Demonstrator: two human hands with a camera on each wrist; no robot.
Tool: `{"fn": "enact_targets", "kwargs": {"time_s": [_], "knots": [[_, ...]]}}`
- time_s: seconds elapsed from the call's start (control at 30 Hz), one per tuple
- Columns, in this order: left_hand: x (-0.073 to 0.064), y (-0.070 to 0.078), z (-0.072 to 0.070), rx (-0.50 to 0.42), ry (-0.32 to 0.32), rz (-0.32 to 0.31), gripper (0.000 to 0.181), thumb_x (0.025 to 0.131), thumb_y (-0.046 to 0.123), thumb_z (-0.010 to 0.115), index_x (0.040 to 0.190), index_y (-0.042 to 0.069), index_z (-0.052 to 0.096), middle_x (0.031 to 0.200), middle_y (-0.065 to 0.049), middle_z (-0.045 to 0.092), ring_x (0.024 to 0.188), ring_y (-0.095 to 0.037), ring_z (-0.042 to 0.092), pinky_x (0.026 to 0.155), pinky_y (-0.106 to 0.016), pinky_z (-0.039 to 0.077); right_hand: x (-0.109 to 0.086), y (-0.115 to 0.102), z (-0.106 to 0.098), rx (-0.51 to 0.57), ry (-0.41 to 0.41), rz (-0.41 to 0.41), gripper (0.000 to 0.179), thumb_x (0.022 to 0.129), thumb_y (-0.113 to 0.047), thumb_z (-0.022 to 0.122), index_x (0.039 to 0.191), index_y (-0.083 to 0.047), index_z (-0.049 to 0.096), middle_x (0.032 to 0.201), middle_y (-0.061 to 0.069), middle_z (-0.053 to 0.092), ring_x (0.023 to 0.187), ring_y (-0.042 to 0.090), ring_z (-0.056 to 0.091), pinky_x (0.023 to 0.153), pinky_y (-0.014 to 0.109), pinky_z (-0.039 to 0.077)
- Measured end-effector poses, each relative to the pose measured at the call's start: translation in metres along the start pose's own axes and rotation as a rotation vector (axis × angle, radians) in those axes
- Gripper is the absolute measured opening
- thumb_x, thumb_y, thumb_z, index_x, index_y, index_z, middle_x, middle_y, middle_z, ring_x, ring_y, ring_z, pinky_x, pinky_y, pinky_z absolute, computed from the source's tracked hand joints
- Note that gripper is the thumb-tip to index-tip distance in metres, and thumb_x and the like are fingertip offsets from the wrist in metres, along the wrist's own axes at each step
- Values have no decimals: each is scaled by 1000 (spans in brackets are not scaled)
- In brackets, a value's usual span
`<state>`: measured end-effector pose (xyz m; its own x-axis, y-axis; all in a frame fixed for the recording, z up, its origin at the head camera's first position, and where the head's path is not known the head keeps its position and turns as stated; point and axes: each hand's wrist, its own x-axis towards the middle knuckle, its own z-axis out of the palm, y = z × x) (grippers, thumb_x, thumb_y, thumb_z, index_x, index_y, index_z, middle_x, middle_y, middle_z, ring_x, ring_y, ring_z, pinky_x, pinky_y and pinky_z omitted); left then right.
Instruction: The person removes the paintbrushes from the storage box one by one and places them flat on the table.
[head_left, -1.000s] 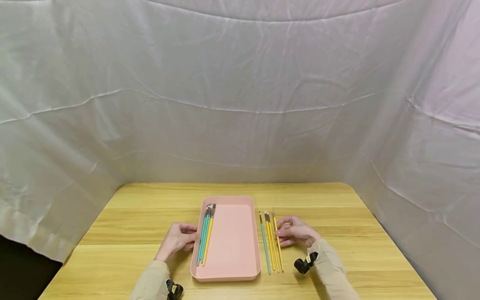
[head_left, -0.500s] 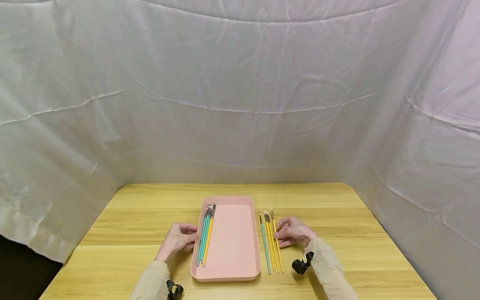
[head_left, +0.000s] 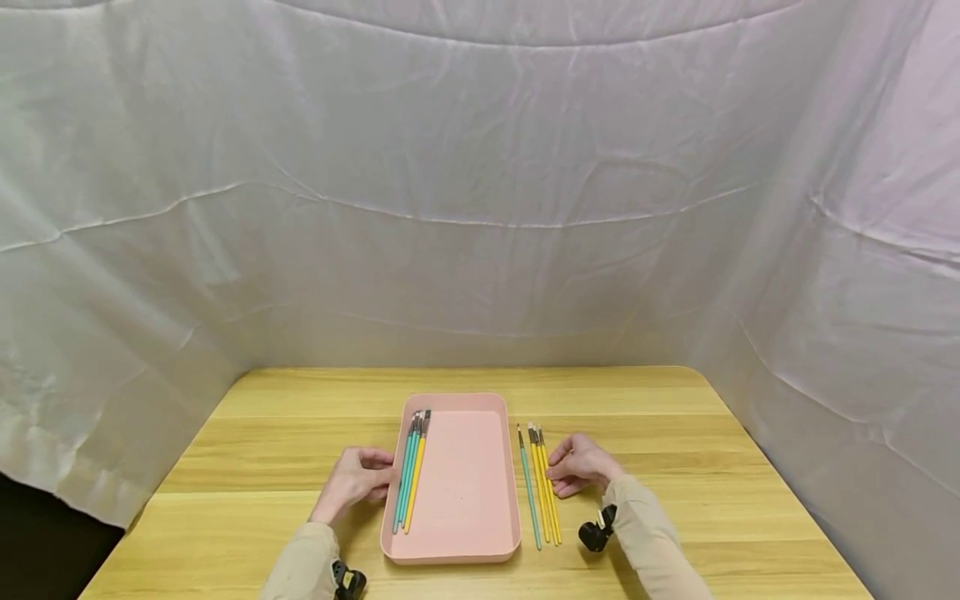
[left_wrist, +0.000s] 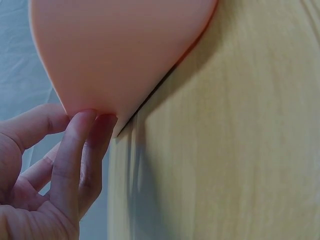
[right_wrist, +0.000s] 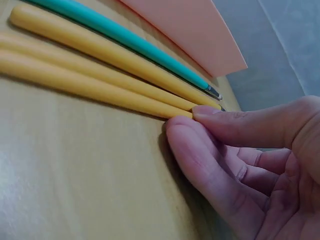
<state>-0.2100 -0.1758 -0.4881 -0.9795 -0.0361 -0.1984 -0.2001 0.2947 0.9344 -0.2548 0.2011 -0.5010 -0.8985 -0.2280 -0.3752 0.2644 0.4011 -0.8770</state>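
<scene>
A pink tray (head_left: 465,492) lies on the table, with several teal paintbrushes (head_left: 407,475) and a yellow paintbrush (head_left: 415,483) along its left side. My left hand (head_left: 352,482) rests its fingertips against the tray's left outer wall (left_wrist: 120,55). To the tray's right lie a teal paintbrush (head_left: 529,490) and several yellow paintbrushes (head_left: 541,492), side by side with bristles pointing away. My right hand (head_left: 583,467) pinches the outermost yellow paintbrush (right_wrist: 100,85) between thumb and forefinger, low over the table. Its bristle end is hidden behind the thumb in the right wrist view.
The wooden table (head_left: 750,533) reaches back to a pale grey curtain (head_left: 480,275) that encloses the far side and both flanks. A black wrist camera (head_left: 597,530) sits by the right sleeve, and another wrist camera (head_left: 348,581) by the left.
My right hand has drawn the outermost yellow paintbrush leftward, so it now lies close along the other yellow ones. The left hand and tray have stayed put.
</scene>
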Motion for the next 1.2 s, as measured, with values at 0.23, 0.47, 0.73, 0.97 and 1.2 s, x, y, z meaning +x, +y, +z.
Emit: {"fn": "enact_targets", "kwargs": {"time_s": [0.23, 0.47, 0.73, 0.97, 1.2], "knots": [[0, 0, 0, -5, -2, 4, 34, 82, -3, 75, 113, -15, 65, 95, -20, 73, 70, -16, 68, 60, -31, 62, 2, 0, 1, -3, 13, 19, 17, 86, 9, 68, 98, 7, 57, 68, 10, 65, 53, 14, 64, 53, 27, 61], [-1, 0, 0, -8, -11, 12, 33, 82, -4, 75, 112, -15, 66, 93, -18, 73, 67, -15, 66, 57, -28, 61, 3, 1, 0, -4, 8, 13, 16, 86, 10, 68, 97, 7, 57, 68, 11, 65, 53, 15, 65, 55, 29, 62], [-1, 0, 0, -11, -13, 12, 34, 82, -4, 75, 112, -15, 65, 93, -17, 73, 67, -14, 67, 57, -28, 61, 2, 2, 0, -16, 10, 3, 18, 86, 8, 69, 99, 8, 56, 70, 10, 65, 54, 14, 65, 55, 28, 62], [-1, 0, 0, -11, -16, 14, 34, 82, -4, 75, 112, -16, 66, 92, -17, 73, 67, -15, 67, 57, -28, 61, 2, 1, -1, 4, -1, 9, 23, 87, 6, 69, 104, 8, 54, 71, 10, 66, 55, 14, 66, 56, 28, 62], [-1, 1, 0, -9, -10, 9, 34, 82, -3, 75, 112, -15, 66, 93, -18, 73, 67, -15, 67, 57, -29, 61, 1, 2, -3, 22, -8, -7, 22, 89, 2, 69, 104, 8, 54, 70, 9, 65, 55, 13, 66, 56, 28, 62]]}}
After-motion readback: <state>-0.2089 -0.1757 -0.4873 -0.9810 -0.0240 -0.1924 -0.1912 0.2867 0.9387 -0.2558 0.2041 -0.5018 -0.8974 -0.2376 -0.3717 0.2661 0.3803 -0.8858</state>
